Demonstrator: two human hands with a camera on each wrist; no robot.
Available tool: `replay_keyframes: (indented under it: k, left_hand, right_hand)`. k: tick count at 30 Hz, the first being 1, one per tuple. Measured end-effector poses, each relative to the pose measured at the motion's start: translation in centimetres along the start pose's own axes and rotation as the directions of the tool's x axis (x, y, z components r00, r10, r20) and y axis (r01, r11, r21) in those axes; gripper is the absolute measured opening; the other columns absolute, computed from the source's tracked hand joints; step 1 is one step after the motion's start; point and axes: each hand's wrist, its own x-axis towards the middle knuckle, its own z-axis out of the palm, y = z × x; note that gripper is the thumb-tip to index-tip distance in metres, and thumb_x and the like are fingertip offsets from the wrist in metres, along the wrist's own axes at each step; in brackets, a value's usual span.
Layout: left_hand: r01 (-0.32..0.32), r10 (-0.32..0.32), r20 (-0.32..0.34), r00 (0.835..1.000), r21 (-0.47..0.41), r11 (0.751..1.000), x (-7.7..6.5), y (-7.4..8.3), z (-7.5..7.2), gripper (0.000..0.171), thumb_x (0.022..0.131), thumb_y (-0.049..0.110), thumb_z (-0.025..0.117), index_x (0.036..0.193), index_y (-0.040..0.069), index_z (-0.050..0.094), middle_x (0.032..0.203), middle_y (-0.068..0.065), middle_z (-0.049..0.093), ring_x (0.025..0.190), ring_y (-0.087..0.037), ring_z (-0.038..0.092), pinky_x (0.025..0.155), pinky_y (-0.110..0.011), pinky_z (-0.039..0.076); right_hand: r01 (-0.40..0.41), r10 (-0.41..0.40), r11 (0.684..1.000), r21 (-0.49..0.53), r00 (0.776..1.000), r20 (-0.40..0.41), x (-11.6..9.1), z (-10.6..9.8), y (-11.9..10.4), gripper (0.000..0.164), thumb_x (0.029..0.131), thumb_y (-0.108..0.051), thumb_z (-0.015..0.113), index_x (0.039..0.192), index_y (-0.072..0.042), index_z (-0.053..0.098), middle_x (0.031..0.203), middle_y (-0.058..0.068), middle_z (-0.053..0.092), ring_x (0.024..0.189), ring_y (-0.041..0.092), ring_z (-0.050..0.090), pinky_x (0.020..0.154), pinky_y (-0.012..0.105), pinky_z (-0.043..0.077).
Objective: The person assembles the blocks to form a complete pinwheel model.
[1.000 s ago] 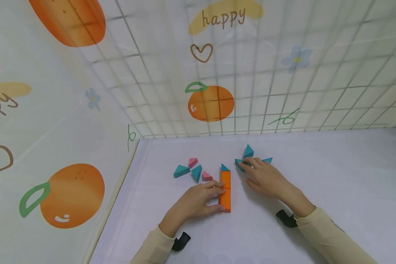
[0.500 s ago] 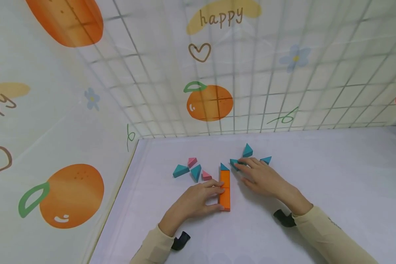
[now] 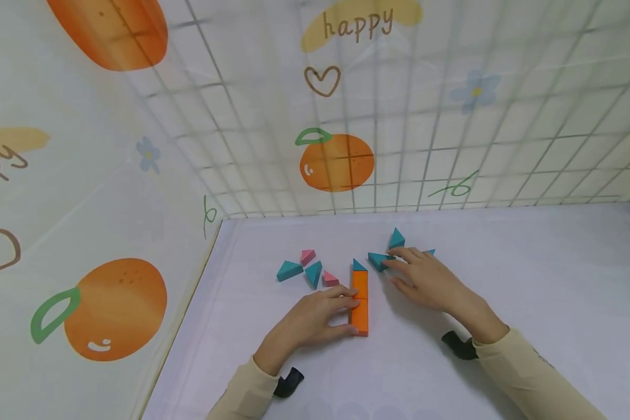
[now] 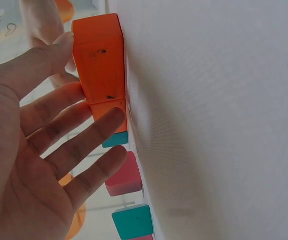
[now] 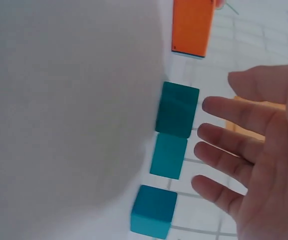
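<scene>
smooth, matt-looking orange blocks [image 4: 101,67] with small surface blemishes, smooth matt teal blocks [image 5: 177,110], finely textured clothlike table covering [image 4: 223,100], thin see-through sheet [image 3: 262,87], soft cloth sleeves [image 3: 530,373]

Fingers [image 4: 84,136] seemingly touch 2 orange blocks [image 4: 100,67] near a pink block [image 4: 128,177].

Right of the right hand [image 3: 430,280], the tabletop [image 3: 556,280] gives room to pass — leftward, the orange blocks [image 3: 363,316] bar the way; ahead, teal blocks [image 3: 377,261].

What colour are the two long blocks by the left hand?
The long blocks are orange, which shows best in the head view.
</scene>
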Motion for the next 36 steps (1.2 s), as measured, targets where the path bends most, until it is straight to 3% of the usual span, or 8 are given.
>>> replay_keyframes:
  k: [7, 15, 36]
  left_hand:
    - [0.005, -0.005, 0.0, 1.0, -0.007, 1.0, 0.0, 0.0, 0.2, 0.049, 0.089, 0.048, 0.068, 0.128, 0.019, 0.066, 0.138, 0.005, 0.057, 0.119, -0.013, 0.06, 0.1, -0.029, 0.05]
    - [0.004, -0.004, 0.0, 1.0, -0.004, 1.0, 0.1, 0.2, 0.2, 0.049, 0.089, 0.048, 0.068, 0.128, 0.018, 0.066, 0.138, 0.005, 0.057, 0.118, -0.013, 0.061, 0.1, -0.029, 0.05]
    - [0.025, -0.025, 0.018, 1.0, -0.006, 1.0, 0.1, 0.1, -0.1, 0.05, 0.089, 0.049, 0.067, 0.129, 0.02, 0.065, 0.138, 0.006, 0.057, 0.118, -0.013, 0.06, 0.099, -0.03, 0.051]
  right_hand:
    - [-0.002, 0.002, 1.0, -0.007, 0.999, 0.035, 0.0, 0.8, 0.0, 0.042, 0.092, -0.02, 0.067, 0.132, -0.007, 0.061, 0.136, 0.016, 0.055, 0.122, 0.036, 0.056, 0.095, 0.057, 0.048]
    - [-0.011, 0.011, 1.0, 0.003, 1.0, 0.009, -0.2, 0.9, 0.0, 0.047, 0.091, -0.02, 0.067, 0.136, -0.011, 0.057, 0.137, 0.017, 0.054, 0.119, 0.038, 0.057, 0.094, 0.057, 0.049]
    - [0.046, -0.046, 0.998, 0.033, 0.999, -0.018, 0.1, 1.8, -0.5, 0.048, 0.088, -0.015, 0.072, 0.134, -0.013, 0.059, 0.136, 0.019, 0.054, 0.113, 0.036, 0.06, 0.087, 0.054, 0.053]
